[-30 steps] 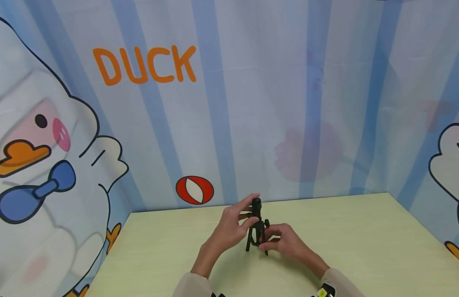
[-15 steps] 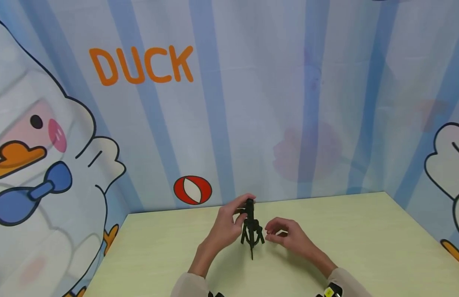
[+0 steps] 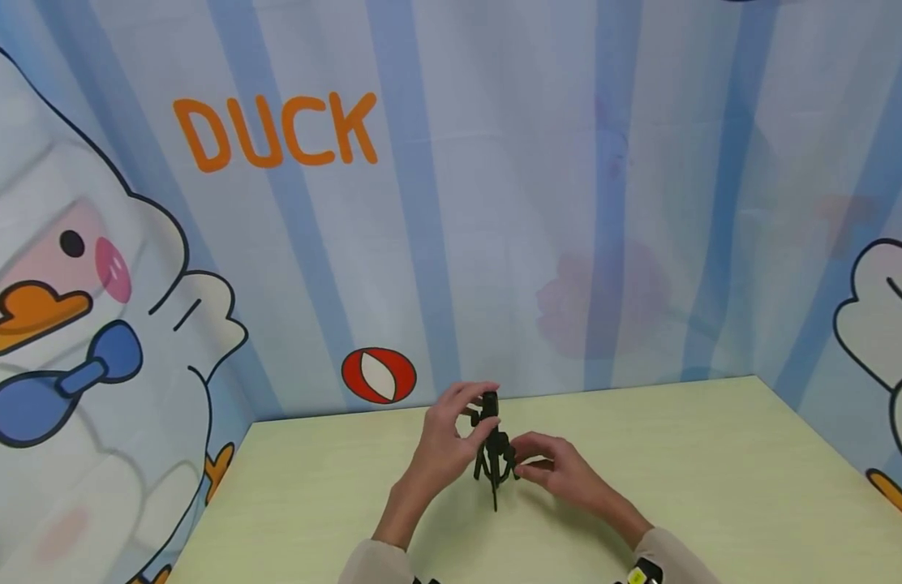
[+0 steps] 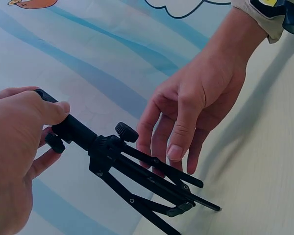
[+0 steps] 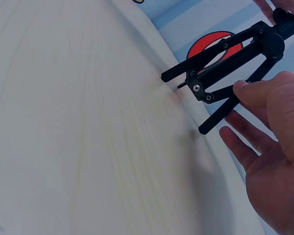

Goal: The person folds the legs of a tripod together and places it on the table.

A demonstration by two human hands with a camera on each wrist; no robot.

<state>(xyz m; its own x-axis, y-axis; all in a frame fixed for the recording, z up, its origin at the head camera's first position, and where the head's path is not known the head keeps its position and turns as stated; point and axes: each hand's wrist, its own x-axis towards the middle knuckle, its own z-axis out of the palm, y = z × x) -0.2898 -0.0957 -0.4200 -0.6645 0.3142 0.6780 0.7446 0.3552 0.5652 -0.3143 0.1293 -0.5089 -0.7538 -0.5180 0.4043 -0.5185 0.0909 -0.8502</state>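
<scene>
Head view: near half past five, the left hand point(image 3: 444, 434) pinches the black tripod point(image 3: 494, 464) up top, the right hand point(image 3: 559, 470) meets a leg point(image 5: 218, 116), grip unclear; leg-setting seems underway, next wanting a sure pinch.

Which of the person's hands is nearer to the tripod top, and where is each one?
Left. The left hand grips the tripod top; the right hand is lower down, at one leg.
</scene>
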